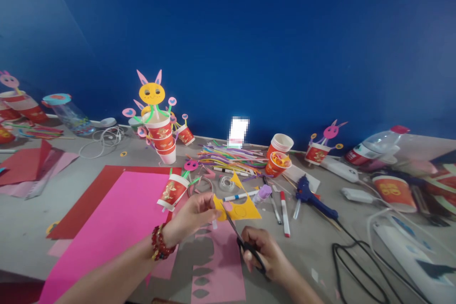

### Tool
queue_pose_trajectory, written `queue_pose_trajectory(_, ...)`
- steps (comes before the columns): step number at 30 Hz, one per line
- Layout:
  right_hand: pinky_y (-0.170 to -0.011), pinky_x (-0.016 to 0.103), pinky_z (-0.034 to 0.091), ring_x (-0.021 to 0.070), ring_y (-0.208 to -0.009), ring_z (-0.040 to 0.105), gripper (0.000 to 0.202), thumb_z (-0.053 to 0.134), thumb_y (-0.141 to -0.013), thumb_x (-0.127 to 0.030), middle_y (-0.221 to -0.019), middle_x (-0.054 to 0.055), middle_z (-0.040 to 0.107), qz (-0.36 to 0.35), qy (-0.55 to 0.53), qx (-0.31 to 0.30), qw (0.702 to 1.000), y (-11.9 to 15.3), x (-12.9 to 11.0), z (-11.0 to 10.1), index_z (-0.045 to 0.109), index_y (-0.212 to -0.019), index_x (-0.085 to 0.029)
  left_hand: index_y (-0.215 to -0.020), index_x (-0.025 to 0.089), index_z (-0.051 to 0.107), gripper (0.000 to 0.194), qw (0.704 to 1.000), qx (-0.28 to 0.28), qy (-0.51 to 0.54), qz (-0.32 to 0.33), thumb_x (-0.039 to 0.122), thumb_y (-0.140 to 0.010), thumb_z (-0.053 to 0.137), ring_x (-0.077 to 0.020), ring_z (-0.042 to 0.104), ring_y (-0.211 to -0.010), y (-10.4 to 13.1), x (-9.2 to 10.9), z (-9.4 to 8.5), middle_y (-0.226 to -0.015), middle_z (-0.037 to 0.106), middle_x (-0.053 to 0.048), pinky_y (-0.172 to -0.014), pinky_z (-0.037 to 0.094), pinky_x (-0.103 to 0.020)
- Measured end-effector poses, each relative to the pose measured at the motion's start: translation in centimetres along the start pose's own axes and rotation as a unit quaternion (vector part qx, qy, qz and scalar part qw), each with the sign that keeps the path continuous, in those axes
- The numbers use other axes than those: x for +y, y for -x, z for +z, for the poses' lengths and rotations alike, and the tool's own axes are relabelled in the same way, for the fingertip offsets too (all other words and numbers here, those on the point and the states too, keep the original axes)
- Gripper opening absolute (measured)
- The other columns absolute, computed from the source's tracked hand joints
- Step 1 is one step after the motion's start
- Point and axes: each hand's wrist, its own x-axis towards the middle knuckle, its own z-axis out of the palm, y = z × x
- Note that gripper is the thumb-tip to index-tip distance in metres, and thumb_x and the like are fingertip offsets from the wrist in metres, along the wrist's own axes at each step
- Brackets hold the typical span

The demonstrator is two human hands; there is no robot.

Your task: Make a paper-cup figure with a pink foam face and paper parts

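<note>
Between the fingers of my left hand (198, 216) is a piece of yellow paper (245, 208) with a round outline drawn on it. My right hand (265, 251) grips black-handled scissors (233, 225), whose blades reach the paper's left part near my left fingertips. A small pink paper piece (227, 206) shows by the blade tips. Below the scissors lies a pink sheet (223, 266) with leaf-shaped cutouts along its left side. Left of my left hand, a red paper cup (173, 192) with a pink paper face leans on a bright pink sheet (107, 228).
Stacked cups with a yellow face (160, 133) stand at the back left. Pipe cleaners (231, 156) lie in a heap at the back. A tape roll (227, 183), a red marker (285, 213) and a blue glue gun (313, 197) with a black cord lie further right.
</note>
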Motion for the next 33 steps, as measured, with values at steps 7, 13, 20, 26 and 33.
queue_pose_trajectory(7,-0.04,0.02,0.03,0.0094,-0.038,0.044,0.052,0.063,-0.075,-0.067,-0.049,-0.005,0.048,-0.014,0.016,0.0,1.0,0.05,0.62,-0.2,0.04,-0.063,-0.022,-0.077,0.016,0.059,0.033,1.0,-0.005,-0.018,-0.013,0.045,-0.074,0.075,-0.0145,0.057,-0.07,0.05,-0.19,-0.21,-0.07,0.055,0.0,-0.06,0.046,-0.024)
queue_pose_trajectory(13,-0.04,0.02,0.029,0.0093,-0.04,0.045,0.061,0.061,-0.069,-0.078,-0.052,-0.006,0.045,-0.009,0.009,-0.004,1.0,-0.01,0.62,-0.3,0.039,-0.063,-0.022,-0.077,0.015,0.059,0.038,1.0,-0.004,-0.014,-0.02,0.047,-0.072,0.077,-0.0113,0.057,-0.065,0.02,0.06,-0.07,-0.084,0.064,-0.004,-0.058,0.044,-0.023)
queue_pose_trajectory(20,-0.04,0.02,0.029,0.0091,-0.041,0.044,0.06,0.062,-0.07,-0.077,-0.051,-0.005,0.046,-0.013,0.014,-0.005,1.0,0.02,0.54,-0.33,0.041,-0.063,-0.021,-0.077,0.015,0.058,0.041,0.999,-0.006,-0.019,-0.026,0.051,-0.07,0.077,-0.0114,0.057,-0.063,0.01,0.03,-0.12,-0.077,0.062,-0.002,-0.058,0.042,-0.023)
queue_pose_trajectory(26,-0.04,0.02,0.029,0.009,-0.039,0.044,0.062,0.06,-0.068,-0.08,-0.05,-0.006,0.046,-0.001,0.008,-0.006,1.0,0.03,0.66,-0.31,0.038,-0.063,-0.022,-0.077,0.015,0.058,0.039,0.999,-0.005,-0.021,-0.025,0.049,-0.071,0.077,-0.0112,0.056,-0.064,0.0,-0.05,-0.21,-0.079,0.061,-0.002,-0.058,0.043,-0.023)
queue_pose_trajectory(33,-0.041,0.021,0.028,0.0089,-0.039,0.041,0.06,0.057,-0.072,-0.078,-0.048,-0.006,0.045,-0.018,0.035,-0.009,0.999,0.08,0.08,-0.45,0.037,-0.062,-0.023,-0.078,0.015,0.06,0.034,1.0,-0.008,-0.018,-0.013,0.045,-0.074,0.075,-0.0123,0.058,-0.067,-0.01,-0.39,-0.35,-0.084,0.063,-0.004,-0.061,0.045,-0.024)
